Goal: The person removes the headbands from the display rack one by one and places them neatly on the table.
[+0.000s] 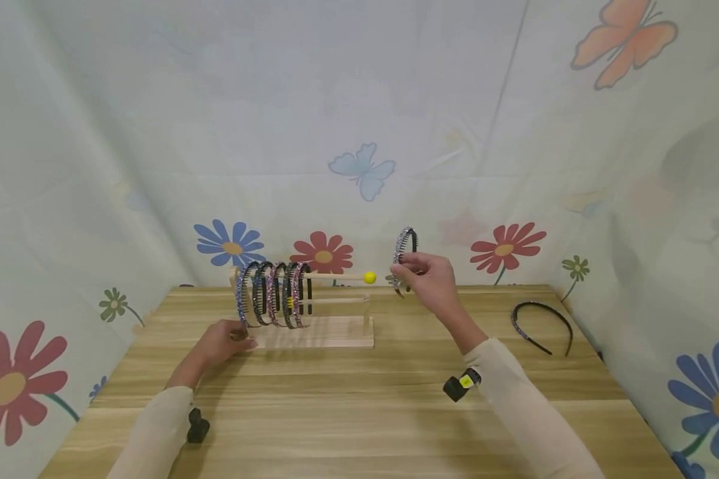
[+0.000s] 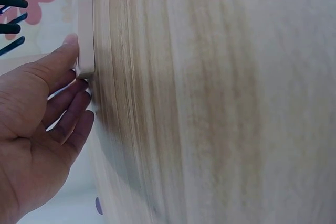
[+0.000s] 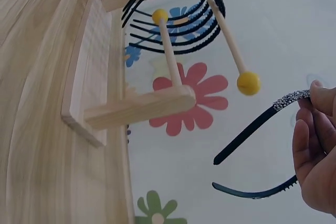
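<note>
A wooden rack (image 1: 335, 332) stands on the table, its upper rod ending in a yellow ball (image 1: 369, 277). Several glittery headbands (image 1: 297, 293) hang from that rod, bunched toward its left end. My left hand (image 1: 218, 342) pinches the left end of the rack's base, thumb and fingers at its edges in the left wrist view. Just right of the yellow ball, my right hand (image 1: 433, 279) holds a silvery, toothed headband (image 3: 290, 99) up in the air. Its two black ends point toward the rack in the right wrist view, apart from the rod.
Another black headband (image 1: 542, 304) with a glittery side lies on the table (image 1: 335, 412) at the right. A shorter lower rod (image 3: 170, 59) with its own yellow ball sits on the rack. Behind the table hangs a cloth (image 1: 275, 133) printed with flowers and butterflies.
</note>
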A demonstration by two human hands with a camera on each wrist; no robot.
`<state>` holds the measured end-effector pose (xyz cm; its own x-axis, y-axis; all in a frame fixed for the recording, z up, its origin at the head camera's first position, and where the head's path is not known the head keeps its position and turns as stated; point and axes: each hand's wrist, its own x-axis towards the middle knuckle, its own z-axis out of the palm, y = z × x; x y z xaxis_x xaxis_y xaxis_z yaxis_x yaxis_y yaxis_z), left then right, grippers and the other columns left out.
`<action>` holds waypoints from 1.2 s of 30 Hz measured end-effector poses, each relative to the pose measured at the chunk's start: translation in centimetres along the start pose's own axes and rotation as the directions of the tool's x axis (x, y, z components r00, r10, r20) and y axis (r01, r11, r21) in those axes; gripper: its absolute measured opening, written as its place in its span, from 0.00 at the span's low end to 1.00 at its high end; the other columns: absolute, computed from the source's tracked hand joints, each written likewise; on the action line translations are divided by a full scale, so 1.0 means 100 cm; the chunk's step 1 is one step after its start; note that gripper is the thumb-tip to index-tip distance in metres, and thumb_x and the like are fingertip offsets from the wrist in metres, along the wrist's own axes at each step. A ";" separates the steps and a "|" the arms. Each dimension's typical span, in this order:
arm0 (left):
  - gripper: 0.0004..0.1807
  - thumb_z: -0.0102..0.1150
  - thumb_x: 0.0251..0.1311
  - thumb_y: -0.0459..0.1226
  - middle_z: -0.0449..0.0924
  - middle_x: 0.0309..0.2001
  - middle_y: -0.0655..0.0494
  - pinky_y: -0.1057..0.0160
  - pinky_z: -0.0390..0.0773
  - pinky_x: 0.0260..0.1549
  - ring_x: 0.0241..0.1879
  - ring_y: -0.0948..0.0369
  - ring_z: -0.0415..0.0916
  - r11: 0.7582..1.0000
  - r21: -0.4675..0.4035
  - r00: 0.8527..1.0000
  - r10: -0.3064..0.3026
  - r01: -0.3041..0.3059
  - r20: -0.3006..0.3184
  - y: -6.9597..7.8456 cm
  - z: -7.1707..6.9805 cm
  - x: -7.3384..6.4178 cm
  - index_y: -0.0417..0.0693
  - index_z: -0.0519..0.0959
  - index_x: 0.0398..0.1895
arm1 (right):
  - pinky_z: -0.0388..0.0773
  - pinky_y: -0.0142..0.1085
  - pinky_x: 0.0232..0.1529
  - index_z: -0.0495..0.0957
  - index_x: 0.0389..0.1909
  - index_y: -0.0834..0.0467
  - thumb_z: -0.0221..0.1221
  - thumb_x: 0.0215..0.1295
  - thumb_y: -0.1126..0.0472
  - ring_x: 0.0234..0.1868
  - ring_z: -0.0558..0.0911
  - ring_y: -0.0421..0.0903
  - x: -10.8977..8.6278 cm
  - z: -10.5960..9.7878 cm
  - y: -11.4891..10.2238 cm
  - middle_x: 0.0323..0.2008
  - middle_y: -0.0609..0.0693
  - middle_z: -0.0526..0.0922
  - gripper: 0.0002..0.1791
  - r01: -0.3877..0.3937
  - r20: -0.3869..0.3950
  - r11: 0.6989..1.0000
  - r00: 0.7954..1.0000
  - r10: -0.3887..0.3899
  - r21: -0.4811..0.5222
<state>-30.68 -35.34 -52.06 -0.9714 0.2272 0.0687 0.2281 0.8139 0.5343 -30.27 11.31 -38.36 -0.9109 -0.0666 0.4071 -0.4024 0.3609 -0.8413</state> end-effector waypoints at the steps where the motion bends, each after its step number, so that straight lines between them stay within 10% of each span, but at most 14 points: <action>1: 0.10 0.69 0.64 0.42 0.87 0.44 0.43 0.44 0.84 0.44 0.47 0.43 0.83 1.000 0.002 1.000 0.002 -0.002 -0.001 0.000 0.000 0.000 0.45 0.85 0.36 | 0.82 0.32 0.35 0.85 0.54 0.60 0.71 0.63 0.51 0.43 0.88 0.51 0.000 -0.002 0.002 0.43 0.56 0.90 0.23 -0.009 -0.006 1.000 1.000 0.009 0.001; 36: 0.11 0.70 0.64 0.43 0.86 0.45 0.41 0.42 0.83 0.46 0.48 0.42 0.83 1.000 0.006 1.000 -0.026 0.026 -0.002 0.003 0.000 -0.001 0.44 0.84 0.37 | 0.83 0.40 0.41 0.88 0.46 0.61 0.71 0.63 0.47 0.44 0.86 0.54 -0.013 -0.058 0.117 0.42 0.58 0.90 0.21 -0.374 -0.130 0.909 0.926 0.355 -0.183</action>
<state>-30.56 -35.11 -51.88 -0.9772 0.2049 0.0564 0.2032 0.8230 0.5305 -33.26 21.01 -46.71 -0.9744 0.1871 0.1243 -0.0081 0.5236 -0.8519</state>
